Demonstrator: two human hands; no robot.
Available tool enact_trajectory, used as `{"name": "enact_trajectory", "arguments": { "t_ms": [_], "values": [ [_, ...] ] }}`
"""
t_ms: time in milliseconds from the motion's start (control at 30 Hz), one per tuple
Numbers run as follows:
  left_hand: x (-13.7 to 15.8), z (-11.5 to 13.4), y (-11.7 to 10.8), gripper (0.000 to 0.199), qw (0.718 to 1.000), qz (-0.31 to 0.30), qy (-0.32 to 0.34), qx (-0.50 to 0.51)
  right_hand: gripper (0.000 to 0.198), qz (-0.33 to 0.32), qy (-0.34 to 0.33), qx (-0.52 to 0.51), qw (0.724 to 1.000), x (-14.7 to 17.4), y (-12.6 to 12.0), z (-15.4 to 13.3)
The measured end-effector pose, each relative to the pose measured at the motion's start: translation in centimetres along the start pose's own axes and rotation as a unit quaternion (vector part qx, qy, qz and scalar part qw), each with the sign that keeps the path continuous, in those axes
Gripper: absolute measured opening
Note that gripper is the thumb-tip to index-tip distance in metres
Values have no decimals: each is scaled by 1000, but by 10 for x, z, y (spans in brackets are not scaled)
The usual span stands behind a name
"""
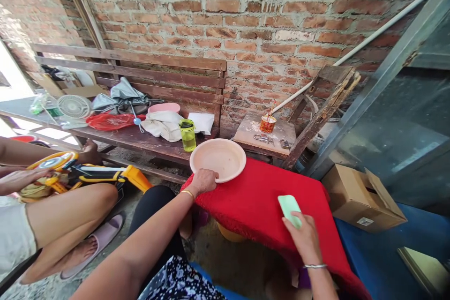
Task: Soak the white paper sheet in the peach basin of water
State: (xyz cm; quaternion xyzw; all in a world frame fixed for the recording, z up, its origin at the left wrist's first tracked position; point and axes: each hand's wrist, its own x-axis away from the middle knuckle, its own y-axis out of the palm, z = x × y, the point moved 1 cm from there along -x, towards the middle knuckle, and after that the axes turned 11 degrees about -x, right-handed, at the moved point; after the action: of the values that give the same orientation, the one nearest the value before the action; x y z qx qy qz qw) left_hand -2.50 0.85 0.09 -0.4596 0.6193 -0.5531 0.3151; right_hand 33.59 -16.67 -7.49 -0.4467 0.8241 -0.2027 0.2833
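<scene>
A wide, pale pink plastic basin (pixel 220 159) stands at the far left end of the red-covered table. My left hand (pixel 204 180), with a gold bangle at the wrist, grips the basin's near rim. The inside of the basin shows a few small specks. Over the right part of the red cloth (pixel 253 201), my right hand (pixel 305 234) holds a mint-green, rounded flat block (pixel 290 207) between thumb and fingers. Its exact kind cannot be made out. A silver bangle circles the right wrist.
A yellow-green bottle (pixel 187 135) stands on the wooden bench (pixel 154 138) near cloths and a fan (pixel 73 106). Behind the table, a stool (pixel 246 133) bears a red cup (pixel 267 124). A cardboard box (pixel 362 197) sits right. Another person with a yellow tool (pixel 137 177) sits left.
</scene>
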Motion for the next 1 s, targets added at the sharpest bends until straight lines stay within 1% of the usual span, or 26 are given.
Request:
{"name": "enact_trajectory", "arguments": {
  "t_ms": [100, 133, 200, 267, 367, 433, 500, 567, 633, 667, 733, 800, 833, 867, 933, 967, 1000],
  "values": [
    [0, 0, 0, 32, 1000, -1, -1, -2, 30, -74, -87, -62, 991, 11, 56, -42],
    [0, 0, 0, 31, 1000, -1, -1, -3, 28, -94, -114, -68, 987, 16, 71, -52],
    [0, 0, -1, 31, 1000, -1, 1, -4, 31, -120, -157, -63, 978, 25, 94, -69],
    [0, 0, -1, 31, 1000, -1, 1, -4, 37, -140, -187, -46, 971, 30, 106, -77],
    [0, 0, 0, 32, 1000, 1, 2, -2, 35, -161, -196, -16, 967, 25, 107, -75],
    [-1, 0, 1, 33, 1000, 2, 3, 1, 30, -159, -180, 11, 971, 11, 97, -65],
    [-1, -1, 3, 34, 1000, 3, 4, 3, 30, -127, -141, 50, 981, -8, 78, -47],
    [-2, -1, 4, 34, 1000, 5, 4, 6, 36, -73, -76, 96, 990, -27, 50, -21],
    [-1, -1, 4, 33, 1000, 9, 5, 10, 44, -13, 20, 137, 990, -41, 15, 9],
    [-1, -1, 4, 33, 1000, 10, 5, 12, 50, 18, 76, 154, 985, -44, -4, 25],
    [-1, -1, 4, 33, 1000, 13, 7, 17, 65, 87, 187, 177, 962, -45, -41, 52],
    [0, -1, 3, 33, 1000, 14, 6, 22, 77, 144, 262, 185, 936, -40, -70, 69],
    [0, -1, 3, 33, 1000, 13, 5, 24, 81, 161, 284, 184, 927, -37, -79, 73],
    [0, -1, 2, 33, 1000, 12, 4, 26, 83, 167, 299, 182, 922, -34, -85, 75],
    [0, -1, 2, 33, 1000, 10, 3, 27, 83, 161, 309, 177, 920, -32, -86, 69],
    [0, -1, 2, 33, 1000, 10, 3, 27, 81, 154, 297, 172, 927, -32, -81, 63],
    [0, -1, 2, 33, 1000, 10, 2, 26, 78, 146, 270, 162, 938, -34, -73, 56]
  ]
}}
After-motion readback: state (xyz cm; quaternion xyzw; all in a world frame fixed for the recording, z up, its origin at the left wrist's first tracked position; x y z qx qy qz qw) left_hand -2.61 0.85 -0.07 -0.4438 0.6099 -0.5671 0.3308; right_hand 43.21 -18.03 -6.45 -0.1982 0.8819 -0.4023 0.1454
